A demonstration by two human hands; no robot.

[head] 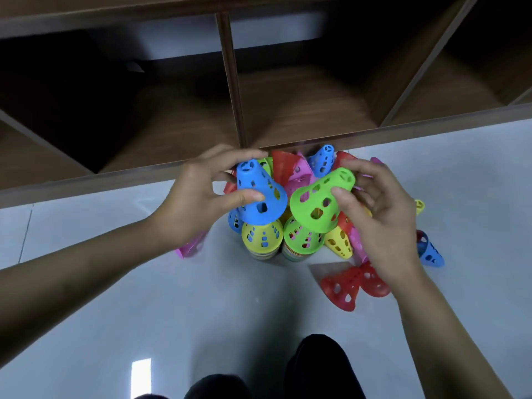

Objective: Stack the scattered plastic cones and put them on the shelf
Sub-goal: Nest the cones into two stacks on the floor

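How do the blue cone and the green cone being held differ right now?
The blue perforated plastic cone is gripped by the left hand, near upright. The green perforated plastic cone is gripped by the right hand, tipped sideways, narrow end rightward. Both share shape and holes.

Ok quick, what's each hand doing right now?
Left hand: holding the blue cone, fingers curled round it.
Right hand: holding the green cone, tilted on its side.

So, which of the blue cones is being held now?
The upright blue cone in the left grip, over the yellow-topped stack; the other blue cones lie loose, not held.
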